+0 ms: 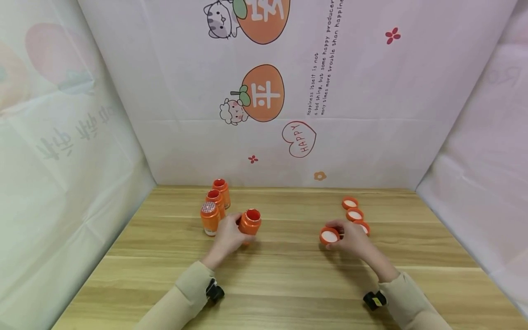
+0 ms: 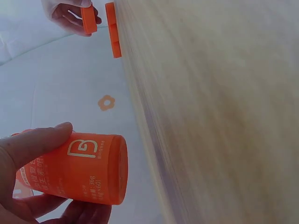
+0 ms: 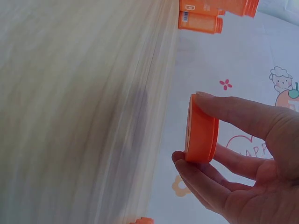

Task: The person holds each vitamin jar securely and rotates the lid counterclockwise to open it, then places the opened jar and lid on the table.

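Observation:
My left hand grips an uncapped orange bottle, its thumb and fingers around the side. In the left wrist view, a gap shows between this bottle's base and the wooden table. My right hand pinches an orange screw cap by its rim, white inside facing up. The right wrist view shows the cap edge-on, between thumb and fingers and off the table. Beyond the right hand, three more caps lie in a row, the nearest partly hidden by the hand.
Left of the left hand stand three orange bottles in a row. The nearest bottle has a patterned silvery top; the middle bottle and far bottle have open mouths. Printed white sheets wall the wooden table at back and sides.

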Demonstrator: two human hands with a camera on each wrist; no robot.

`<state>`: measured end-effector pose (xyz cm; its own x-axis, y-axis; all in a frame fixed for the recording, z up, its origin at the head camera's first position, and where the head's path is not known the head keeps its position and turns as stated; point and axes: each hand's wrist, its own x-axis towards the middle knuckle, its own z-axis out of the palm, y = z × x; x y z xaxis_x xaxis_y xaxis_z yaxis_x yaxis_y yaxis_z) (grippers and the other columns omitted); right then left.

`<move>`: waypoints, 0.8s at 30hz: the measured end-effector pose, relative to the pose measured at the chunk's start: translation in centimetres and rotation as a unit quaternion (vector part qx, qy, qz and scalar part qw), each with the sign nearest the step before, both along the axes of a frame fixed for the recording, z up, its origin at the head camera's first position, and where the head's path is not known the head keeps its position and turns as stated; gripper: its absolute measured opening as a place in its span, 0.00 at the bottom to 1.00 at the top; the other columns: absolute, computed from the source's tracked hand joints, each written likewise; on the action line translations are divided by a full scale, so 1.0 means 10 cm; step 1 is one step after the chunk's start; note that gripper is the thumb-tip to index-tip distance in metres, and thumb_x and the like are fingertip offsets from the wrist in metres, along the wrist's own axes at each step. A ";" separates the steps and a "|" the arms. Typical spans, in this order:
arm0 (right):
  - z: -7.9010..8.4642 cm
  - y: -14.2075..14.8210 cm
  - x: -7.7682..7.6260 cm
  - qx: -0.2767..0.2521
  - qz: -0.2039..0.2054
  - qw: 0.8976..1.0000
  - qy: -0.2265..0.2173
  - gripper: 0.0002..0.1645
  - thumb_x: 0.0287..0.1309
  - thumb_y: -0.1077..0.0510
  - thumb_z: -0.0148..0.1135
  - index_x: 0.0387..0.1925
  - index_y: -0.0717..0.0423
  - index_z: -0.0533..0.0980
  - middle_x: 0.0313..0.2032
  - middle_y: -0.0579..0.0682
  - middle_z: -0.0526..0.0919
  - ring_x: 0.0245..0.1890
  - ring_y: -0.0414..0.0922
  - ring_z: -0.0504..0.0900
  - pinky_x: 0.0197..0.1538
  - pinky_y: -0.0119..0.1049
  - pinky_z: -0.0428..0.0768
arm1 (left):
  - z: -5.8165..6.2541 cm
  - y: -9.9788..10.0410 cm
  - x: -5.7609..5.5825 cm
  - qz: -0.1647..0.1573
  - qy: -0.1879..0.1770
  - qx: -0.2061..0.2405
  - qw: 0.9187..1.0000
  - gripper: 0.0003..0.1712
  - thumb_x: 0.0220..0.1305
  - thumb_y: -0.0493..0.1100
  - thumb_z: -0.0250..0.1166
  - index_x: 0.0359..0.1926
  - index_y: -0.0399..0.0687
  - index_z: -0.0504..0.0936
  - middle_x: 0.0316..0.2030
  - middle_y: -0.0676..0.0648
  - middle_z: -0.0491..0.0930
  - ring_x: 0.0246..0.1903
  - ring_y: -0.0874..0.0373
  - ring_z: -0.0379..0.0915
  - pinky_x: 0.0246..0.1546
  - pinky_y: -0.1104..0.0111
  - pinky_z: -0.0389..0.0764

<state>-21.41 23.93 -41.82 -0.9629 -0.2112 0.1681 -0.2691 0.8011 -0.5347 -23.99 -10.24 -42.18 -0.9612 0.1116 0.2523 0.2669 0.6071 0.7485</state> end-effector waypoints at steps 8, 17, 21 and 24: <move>0.01 0.06 0.03 0.004 -0.013 1.000 -0.011 0.35 0.37 0.56 0.78 0.50 0.65 0.76 0.45 0.60 0.82 0.46 0.55 0.81 0.49 0.51 0.77 | 0.02 -0.07 0.01 0.008 -0.022 0.000 1.000 0.30 0.36 0.37 0.79 0.46 0.41 0.79 0.42 0.45 0.83 0.42 0.53 0.78 0.49 0.56 0.77; -0.03 0.15 0.04 0.019 -0.025 0.999 -0.018 0.34 0.36 0.57 0.78 0.48 0.66 0.77 0.43 0.60 0.83 0.44 0.54 0.81 0.48 0.50 0.76 | 0.02 -0.16 0.01 0.019 -0.028 -0.006 0.999 0.34 0.33 0.36 0.80 0.47 0.40 0.80 0.42 0.44 0.84 0.42 0.52 0.80 0.48 0.56 0.78; -0.03 0.18 0.05 0.022 -0.035 0.999 -0.027 0.31 0.35 0.58 0.78 0.45 0.65 0.77 0.41 0.58 0.83 0.42 0.52 0.80 0.46 0.49 0.76 | 0.02 -0.20 0.02 0.019 -0.039 -0.003 0.999 0.34 0.34 0.36 0.80 0.48 0.41 0.79 0.43 0.45 0.83 0.43 0.52 0.79 0.49 0.54 0.77; -0.03 0.21 0.05 0.026 -0.041 0.998 -0.032 0.31 0.35 0.58 0.78 0.45 0.65 0.77 0.41 0.58 0.83 0.41 0.52 0.80 0.46 0.50 0.75 | 0.02 -0.24 0.02 0.021 -0.039 -0.006 0.999 0.34 0.34 0.36 0.80 0.48 0.41 0.79 0.44 0.45 0.83 0.44 0.52 0.79 0.50 0.54 0.77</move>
<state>-20.91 25.99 -42.13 -0.9858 -0.1379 0.0963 -0.1678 0.8466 -0.5051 -23.79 -12.62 -41.98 -0.9817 0.0734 0.1759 0.1827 0.6261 0.7581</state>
